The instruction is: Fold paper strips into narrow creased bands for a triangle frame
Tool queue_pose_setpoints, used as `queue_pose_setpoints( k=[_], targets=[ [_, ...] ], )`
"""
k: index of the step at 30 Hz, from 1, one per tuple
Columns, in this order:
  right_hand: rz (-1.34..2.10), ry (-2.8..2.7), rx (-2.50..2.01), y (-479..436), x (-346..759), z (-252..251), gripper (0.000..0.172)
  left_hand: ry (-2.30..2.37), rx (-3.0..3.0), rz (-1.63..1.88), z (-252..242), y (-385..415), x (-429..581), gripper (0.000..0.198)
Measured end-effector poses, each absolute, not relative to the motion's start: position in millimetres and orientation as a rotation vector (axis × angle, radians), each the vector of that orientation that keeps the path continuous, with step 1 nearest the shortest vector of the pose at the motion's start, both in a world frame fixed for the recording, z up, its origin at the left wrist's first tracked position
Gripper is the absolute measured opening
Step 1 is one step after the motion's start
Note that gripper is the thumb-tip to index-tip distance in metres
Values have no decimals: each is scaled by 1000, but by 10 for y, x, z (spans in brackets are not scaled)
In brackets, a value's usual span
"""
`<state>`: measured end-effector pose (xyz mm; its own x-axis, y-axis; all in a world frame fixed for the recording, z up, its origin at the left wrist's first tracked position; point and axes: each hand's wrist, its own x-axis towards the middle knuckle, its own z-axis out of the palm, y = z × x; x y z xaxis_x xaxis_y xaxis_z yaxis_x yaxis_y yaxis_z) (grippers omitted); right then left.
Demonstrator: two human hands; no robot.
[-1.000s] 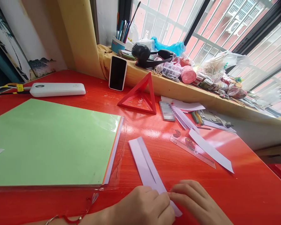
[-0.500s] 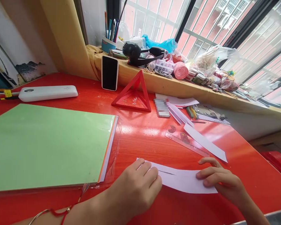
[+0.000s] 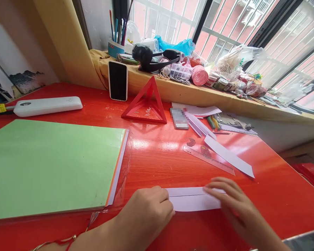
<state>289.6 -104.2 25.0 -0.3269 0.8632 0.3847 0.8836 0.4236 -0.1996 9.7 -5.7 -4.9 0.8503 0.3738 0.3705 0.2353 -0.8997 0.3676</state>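
A folded strip of pale lilac paper (image 3: 192, 199) lies crosswise on the red table (image 3: 159, 157), close to the front edge. My left hand (image 3: 148, 212) rests on the strip's left end with its fingers curled down onto it. My right hand (image 3: 234, 205) lies flat over the right end, fingers stretched out and pressing the paper to the table.
A stack of green card in a clear sleeve (image 3: 52, 167) fills the left. Behind the strip lie a clear ruler (image 3: 208, 159), another paper strip (image 3: 229, 156) and a red paper pyramid (image 3: 146, 104). A phone (image 3: 118, 81), a white power bank (image 3: 47, 106) and a cluttered windowsill (image 3: 199, 75) stand further back.
The strip was turned from pointing away from me to lying crosswise and now lies flat. My hands moved apart to its two ends, and my right hand has slid onto it.
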Motion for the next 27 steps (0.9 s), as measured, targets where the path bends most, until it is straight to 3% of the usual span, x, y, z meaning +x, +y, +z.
queue_pose_setpoints(
  k=[5, 12, 20, 27],
  targets=[
    [160, -2331, -1412, -1031, 2249, 274, 20, 588, 2476, 301, 65, -101, 86, 25],
    [509, -2290, -1443, -918, 2290, 219, 26, 877, 2251, -206, 547, 29, 67, 8],
    [1029, -2100, -1929, -639, 2215, 500, 12, 857, 2212, -172, 562, 163, 24, 15],
    [1074, -2114, -2089, -528, 2190, 566, 11, 847, 2200, -153, 550, 174, 1, 8]
  ],
)
